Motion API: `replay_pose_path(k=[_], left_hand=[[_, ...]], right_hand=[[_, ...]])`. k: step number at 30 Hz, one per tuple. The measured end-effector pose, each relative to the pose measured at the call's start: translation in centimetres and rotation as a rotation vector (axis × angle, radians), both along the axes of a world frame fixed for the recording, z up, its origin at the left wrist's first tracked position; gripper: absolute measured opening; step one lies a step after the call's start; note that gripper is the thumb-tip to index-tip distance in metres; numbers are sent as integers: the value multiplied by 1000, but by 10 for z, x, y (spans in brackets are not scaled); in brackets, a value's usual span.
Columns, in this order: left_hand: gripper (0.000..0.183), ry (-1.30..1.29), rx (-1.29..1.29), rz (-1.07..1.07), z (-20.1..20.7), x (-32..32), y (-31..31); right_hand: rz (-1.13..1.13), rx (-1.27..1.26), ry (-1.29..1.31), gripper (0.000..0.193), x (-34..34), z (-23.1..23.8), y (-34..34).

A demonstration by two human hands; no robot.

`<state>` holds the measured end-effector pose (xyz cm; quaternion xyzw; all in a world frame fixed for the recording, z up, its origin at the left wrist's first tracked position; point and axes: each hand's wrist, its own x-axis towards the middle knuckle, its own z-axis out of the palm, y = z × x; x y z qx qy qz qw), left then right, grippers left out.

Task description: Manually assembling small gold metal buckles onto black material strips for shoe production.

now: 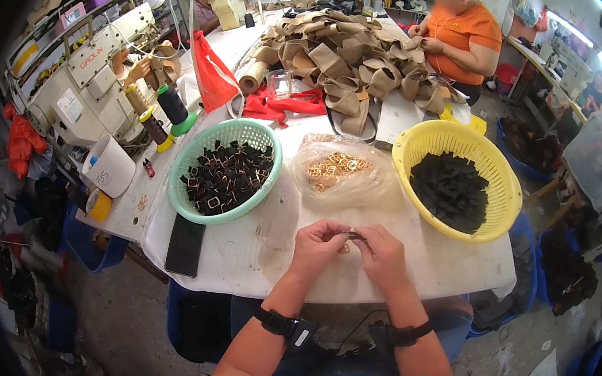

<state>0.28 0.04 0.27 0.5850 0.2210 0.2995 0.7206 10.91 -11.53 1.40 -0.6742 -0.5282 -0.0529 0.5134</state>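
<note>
My left hand (318,244) and my right hand (381,254) meet over the near part of the white table (250,256). Their fingertips pinch a small black strip (356,236) from both sides. A bit of gold metal shows just under the fingers, too small to make out fully. Beyond my hands lies a clear plastic bag (381,193) of gold square buckles (336,168). A yellow basket (510,199) to the right holds a heap of black strips (449,192). The mint-green basket (178,157) on the left contains black strips fitted with gold buckles (225,176).
A black phone (185,246) lies by the green basket. Thread cones (172,105), a white cup (109,165) and a sewing machine (97,67) stand at left. Tan pieces (336,59) are piled far back, near a person in orange (467,37). Blue bins (520,262) flank the table.
</note>
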Motion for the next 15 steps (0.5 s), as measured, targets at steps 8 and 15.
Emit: replay_pose_path(k=[8,15], left_hand=[[13,-26,-2,-14,-2,0,1],[13,0,0,-13,1,-1,1]], right_hand=[[-1,4,3,23,1,0,0],[6,5,28,22,1,1,-1]])
